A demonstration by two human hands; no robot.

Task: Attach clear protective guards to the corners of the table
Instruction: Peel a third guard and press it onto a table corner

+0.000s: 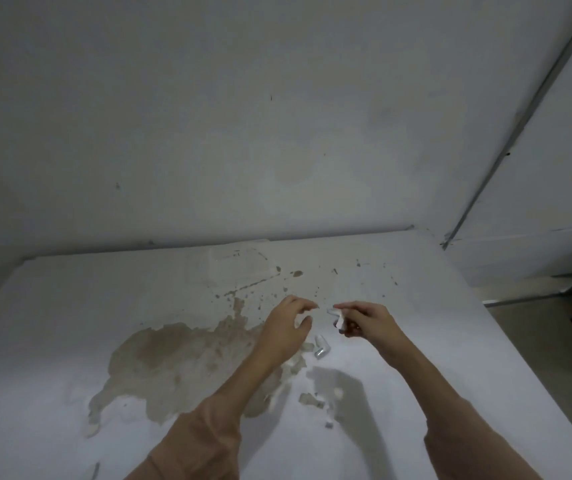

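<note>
right hand point(364, 320) pinching a clear corner guard point(337, 317), left hand point(289, 327) open-fingered at it, probably peeling backing; next, seat it on a table point(450, 341) corner.

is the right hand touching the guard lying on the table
Apart. The head view shows bare table between the right hand and the guard lying on the table.

Table point(416, 341) top matt white w/ rough brown patches where paint's peeled; guard point(322, 347) clear glossy plastic.
</note>
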